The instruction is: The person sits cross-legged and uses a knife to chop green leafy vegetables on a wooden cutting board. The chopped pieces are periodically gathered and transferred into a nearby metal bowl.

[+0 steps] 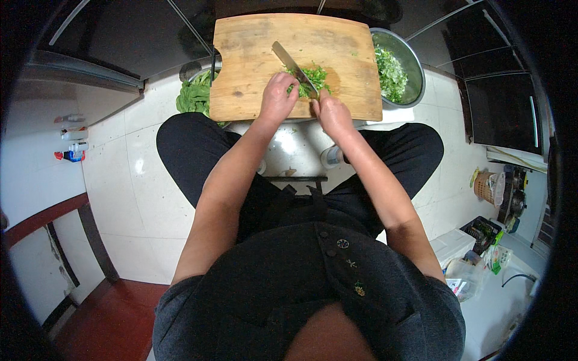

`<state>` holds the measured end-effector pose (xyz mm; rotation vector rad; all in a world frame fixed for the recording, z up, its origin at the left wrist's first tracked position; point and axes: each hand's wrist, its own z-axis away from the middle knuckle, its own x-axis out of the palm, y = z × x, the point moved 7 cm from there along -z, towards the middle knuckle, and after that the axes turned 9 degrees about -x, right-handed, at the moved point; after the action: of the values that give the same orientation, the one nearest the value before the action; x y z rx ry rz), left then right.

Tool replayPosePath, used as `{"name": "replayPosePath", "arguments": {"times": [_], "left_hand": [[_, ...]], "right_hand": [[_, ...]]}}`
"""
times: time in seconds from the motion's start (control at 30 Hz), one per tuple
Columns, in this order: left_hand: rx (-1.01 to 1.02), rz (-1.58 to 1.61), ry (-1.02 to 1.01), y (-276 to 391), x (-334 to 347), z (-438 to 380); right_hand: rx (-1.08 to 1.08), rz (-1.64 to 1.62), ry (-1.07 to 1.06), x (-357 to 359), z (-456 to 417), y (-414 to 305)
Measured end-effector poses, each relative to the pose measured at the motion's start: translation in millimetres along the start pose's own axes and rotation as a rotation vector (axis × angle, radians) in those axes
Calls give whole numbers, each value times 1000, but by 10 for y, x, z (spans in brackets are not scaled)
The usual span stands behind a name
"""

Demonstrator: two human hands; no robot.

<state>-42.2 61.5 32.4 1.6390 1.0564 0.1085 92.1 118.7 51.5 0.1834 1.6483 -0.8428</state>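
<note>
My right hand (pixel 333 113) grips the handle of a kitchen knife (pixel 289 60), whose blade points up and to the left across a wooden cutting board (pixel 253 45). Chopped leafy greens (pixel 319 76) lie on both sides of the blade. Beside the knife, my left hand (pixel 278 97) rests with curled fingers at the left edge of the greens; whether it pinches any of them is hidden.
A metal bowl (pixel 413 85) of chopped greens (pixel 389 74) stands right of the board. Whole leafy greens (pixel 194 95) sit in a container partly under the board's left side. Dark cabinets (pixel 122 36) border the tiled floor (pixel 149 189). My knees flank the board's near edge.
</note>
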Motion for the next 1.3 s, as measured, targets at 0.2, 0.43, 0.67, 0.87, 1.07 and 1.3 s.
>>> {"name": "replayPosePath", "arguments": {"times": [0.2, 0.43, 0.67, 0.87, 1.07, 1.3], "left_hand": [[20, -70, 36, 15, -57, 24], [20, -64, 8, -27, -21, 31], [4, -81, -32, -8, -22, 40], [3, -79, -48, 20, -42, 44], [37, -60, 19, -1, -83, 85], [3, -71, 13, -69, -44, 73]], "right_hand": [[-12, 4, -10, -351, 91, -68], [16, 29, -125, -402, 297, -122], [17, 38, -125, -238, 264, -83], [-36, 22, 19, 12, -85, -138], [0, -25, -30, -181, -48, -49], [13, 18, -116, -381, 269, -144]]}}
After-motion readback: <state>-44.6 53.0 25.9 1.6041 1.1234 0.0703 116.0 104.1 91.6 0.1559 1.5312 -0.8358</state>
